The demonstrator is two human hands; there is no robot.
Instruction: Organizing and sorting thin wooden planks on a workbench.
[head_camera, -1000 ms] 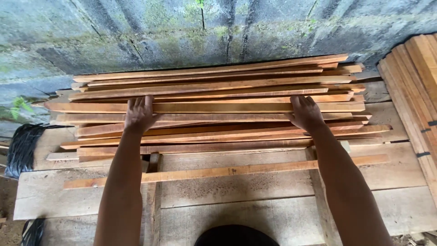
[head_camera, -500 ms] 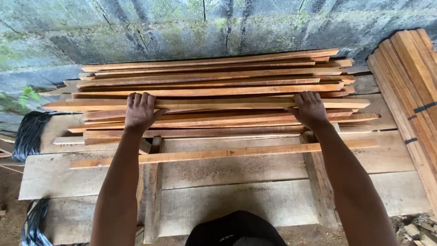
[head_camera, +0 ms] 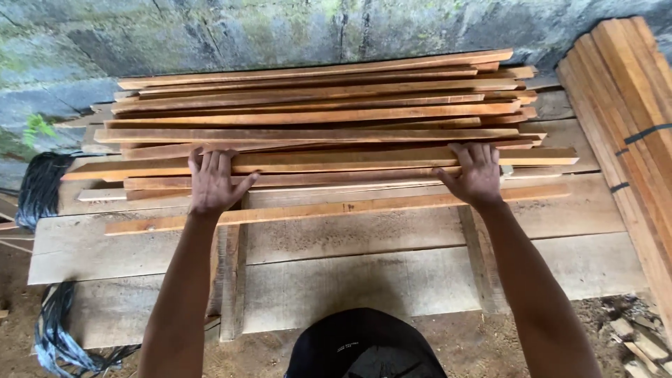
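Both arms outstretched, left hand and right hand lie flat, fingers open, on the wooden slat.

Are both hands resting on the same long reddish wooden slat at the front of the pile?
Yes: the left hand and right hand both press flat on one long reddish wooden slat.

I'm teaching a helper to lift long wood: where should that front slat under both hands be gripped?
Grip the slat at two spread points, near where the left hand and right hand rest, coming from the near edge. It is long, thin and flat atop the pile, so one middle grip would probably let it tip.
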